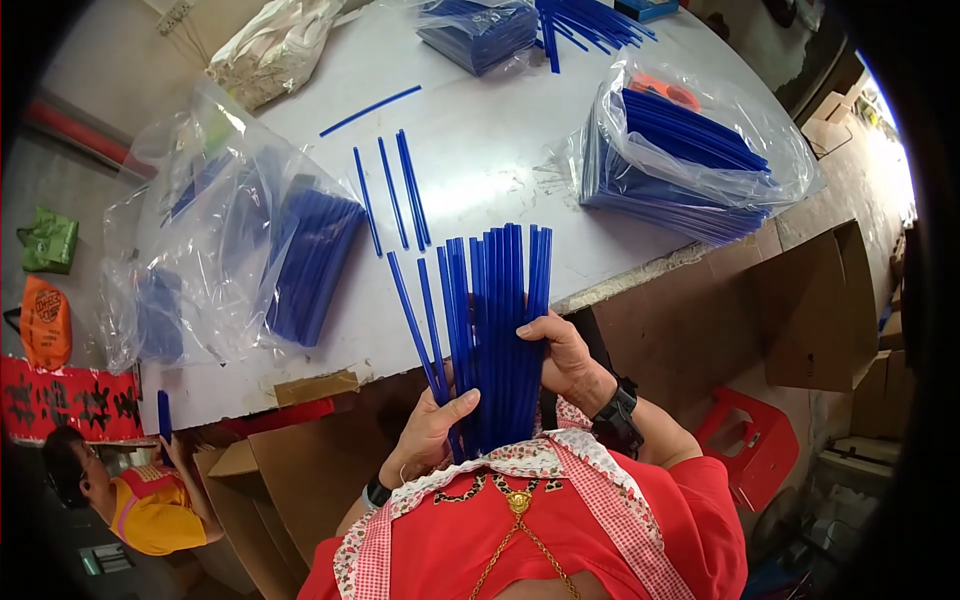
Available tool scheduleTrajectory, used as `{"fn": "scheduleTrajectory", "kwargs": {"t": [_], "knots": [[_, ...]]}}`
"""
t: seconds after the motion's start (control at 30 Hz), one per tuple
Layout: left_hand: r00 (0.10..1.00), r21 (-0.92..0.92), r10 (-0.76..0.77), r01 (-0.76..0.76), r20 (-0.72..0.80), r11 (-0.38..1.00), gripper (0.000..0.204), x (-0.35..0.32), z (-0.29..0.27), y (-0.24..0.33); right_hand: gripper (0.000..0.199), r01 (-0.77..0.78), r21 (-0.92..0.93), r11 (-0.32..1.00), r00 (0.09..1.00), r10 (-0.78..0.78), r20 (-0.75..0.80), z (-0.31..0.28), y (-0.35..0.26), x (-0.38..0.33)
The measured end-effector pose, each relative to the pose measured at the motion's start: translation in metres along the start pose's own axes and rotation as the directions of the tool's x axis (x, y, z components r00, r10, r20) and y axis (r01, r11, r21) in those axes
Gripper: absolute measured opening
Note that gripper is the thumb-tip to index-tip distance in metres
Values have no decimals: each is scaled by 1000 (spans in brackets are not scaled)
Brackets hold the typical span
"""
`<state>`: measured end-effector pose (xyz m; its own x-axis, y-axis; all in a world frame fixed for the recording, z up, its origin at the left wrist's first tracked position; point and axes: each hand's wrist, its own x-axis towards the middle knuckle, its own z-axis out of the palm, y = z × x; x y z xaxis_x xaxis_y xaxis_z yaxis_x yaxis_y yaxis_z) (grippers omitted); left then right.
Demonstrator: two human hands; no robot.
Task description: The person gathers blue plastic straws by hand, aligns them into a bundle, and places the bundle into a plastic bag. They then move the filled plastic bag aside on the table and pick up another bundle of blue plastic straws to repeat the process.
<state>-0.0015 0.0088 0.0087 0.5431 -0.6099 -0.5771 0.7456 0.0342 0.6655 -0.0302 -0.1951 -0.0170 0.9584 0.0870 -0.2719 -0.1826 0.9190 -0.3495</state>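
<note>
Both my hands hold a fanned bundle of long, thin blue plastic strips (pixel 505 330) upright in front of my chest, at the table's near edge. My left hand (pixel 432 432) grips the lower left side, thumb across the front; two strips there lean apart from the rest. Around the right side of the bundle my right hand (pixel 568 358) is closed, its thumb pressing the front. The strips' lower ends are hidden against my apron. Just beyond the bundle, several loose blue strips (pixel 394 195) lie on the white table (pixel 480 150), one of them (pixel 370 110) set crosswise farther back.
Clear bags of blue strips stand left (pixel 310 260) and right (pixel 690 215). An orange ring (pixel 668 92) shows at the right bag. Farther back are a wrapped stack (pixel 478 42) and scattered strips (pixel 595 22). Cardboard boxes (pixel 815 310), a red stool (pixel 750 450) and a co-worker (pixel 155 505) are nearby.
</note>
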Motion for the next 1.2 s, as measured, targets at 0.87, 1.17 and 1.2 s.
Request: {"fn": "scheduleTrajectory", "kwargs": {"t": [0.87, 1.17, 1.2], "knots": [[996, 68, 5, -11, 87, 998, 61, 15, 3, -9, 55, 259, -831, 493, 961, -221, 168, 30, 25, 16], [998, -122, 22, -14, 66, 992, 53, 32, -31, 34, 45, 434, -897, 86, 875, -278, 396, 64, -69, 145], [999, -97, 26, -29, -27, 995, 51, 38, -39, 41, 44, 390, -918, -72, 854, -345, 389, 74, -88, 177]]}}
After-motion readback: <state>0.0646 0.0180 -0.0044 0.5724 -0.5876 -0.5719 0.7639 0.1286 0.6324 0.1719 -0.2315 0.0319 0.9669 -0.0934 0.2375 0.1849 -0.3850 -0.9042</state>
